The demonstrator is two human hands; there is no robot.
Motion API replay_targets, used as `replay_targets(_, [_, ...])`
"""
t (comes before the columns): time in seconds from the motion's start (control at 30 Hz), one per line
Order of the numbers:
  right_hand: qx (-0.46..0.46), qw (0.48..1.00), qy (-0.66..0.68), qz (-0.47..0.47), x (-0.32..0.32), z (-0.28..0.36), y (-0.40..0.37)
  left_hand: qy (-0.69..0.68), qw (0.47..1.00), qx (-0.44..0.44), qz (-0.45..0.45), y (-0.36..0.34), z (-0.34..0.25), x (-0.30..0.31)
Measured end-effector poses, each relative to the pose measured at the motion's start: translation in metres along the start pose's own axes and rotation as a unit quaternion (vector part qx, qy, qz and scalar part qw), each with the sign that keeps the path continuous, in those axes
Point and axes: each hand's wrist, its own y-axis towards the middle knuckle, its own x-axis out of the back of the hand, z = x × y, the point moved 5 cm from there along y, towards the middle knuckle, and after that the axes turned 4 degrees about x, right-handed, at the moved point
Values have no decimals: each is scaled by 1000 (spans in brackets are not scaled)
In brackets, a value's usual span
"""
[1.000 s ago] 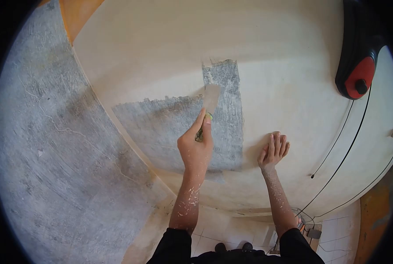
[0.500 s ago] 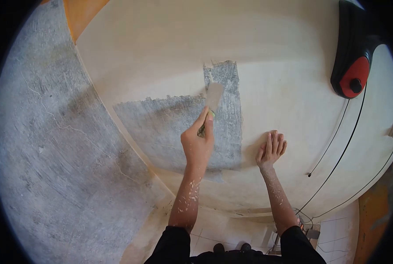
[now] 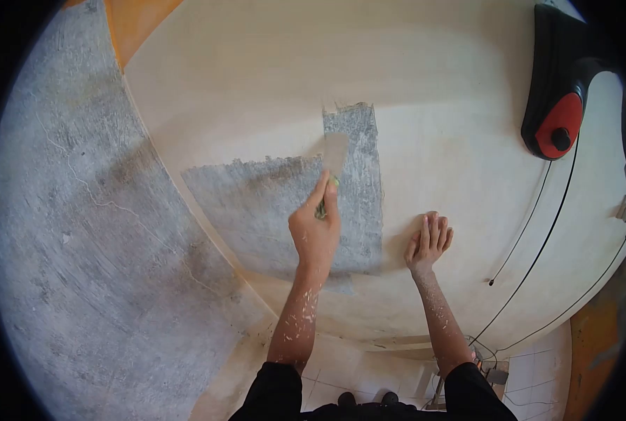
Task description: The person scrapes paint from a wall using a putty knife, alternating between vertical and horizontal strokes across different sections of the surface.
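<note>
My left hand (image 3: 315,228) is closed around the greenish handle of a scraper (image 3: 335,153), its flat pale blade pointing up the wall. The blade lies over the left edge of the narrow upper strip of a bare grey patch (image 3: 278,210), where the cream paint (image 3: 453,161) is gone. Ragged paint edges border the patch along its top. To the right of the patch, my right hand (image 3: 430,244) rests open against the cream wall, fingers pointing up and holding nothing. Pale paint flakes cling to both forearms.
A black and red wall fan (image 3: 557,105) hangs at upper right, with cords (image 3: 537,259) trailing down. The adjoining wall (image 3: 109,231) at left is bare grey with a crack. Below are floor tiles (image 3: 327,379), my feet, and cables with a small dark box (image 3: 497,375).
The scraper blade has shifted slightly left, toward the strip's left edge. My right hand stays on the wall. The whole view has moved a little.
</note>
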Motion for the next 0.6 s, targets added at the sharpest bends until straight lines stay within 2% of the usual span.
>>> replay_targets(0.07, [-3,1000,-2,2,-1,3,-1,-46,999,20,-8,19,-21,7])
replay_targets(0.27, [5,1000,-2,2,0,1,-2,-3,1000,16,3,-13,13,2])
replay_targets(0.4, [-2,1000,-4,5,-1,4,-2,-30,996,-67,-42,42,-40,8])
replay_targets(0.5, [7,1000,-11,10,0,-1,-4,1,1000,8,-7,42,-61,19])
replay_targets(0.6, [19,1000,-2,4,1,3,1,32,997,-58,-44,1,-29,0])
